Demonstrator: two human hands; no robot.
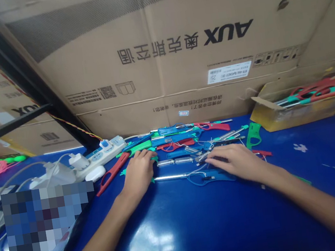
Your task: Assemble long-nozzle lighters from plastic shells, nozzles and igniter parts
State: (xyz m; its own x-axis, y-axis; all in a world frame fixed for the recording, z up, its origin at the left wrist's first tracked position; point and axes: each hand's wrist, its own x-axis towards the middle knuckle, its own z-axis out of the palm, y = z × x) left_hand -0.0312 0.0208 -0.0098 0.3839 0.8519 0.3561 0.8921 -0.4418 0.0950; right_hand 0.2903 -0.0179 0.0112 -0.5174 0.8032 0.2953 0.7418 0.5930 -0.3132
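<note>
My left hand (pixel 139 168) is curled over small green plastic pieces (pixel 154 159), its fingertips mostly hidden. Thumb and fingers of my right hand (pixel 230 158) are pinched together at a small wired part (pixel 203 158), too small to make out. Between the hands lie clear cylinders (pixel 175 162) that look like lighter fuel tanks. Closest to me is a blue lighter handle half (pixel 223 175) with a metal tube (pixel 171 177) pointing left. Behind the hands, red, blue and green stick-lighter parts lie in rows, among them a red handle (pixel 218 126).
An open cardboard box (pixel 296 115) of lighters stands at right. Left are a power strip (pixel 96 158) with chargers, a white earbud-like case (pixel 95 173), a red handle (pixel 113 174) and a blurred-out device (pixel 50 229). A large carton (pixel 160 80) walls off the back.
</note>
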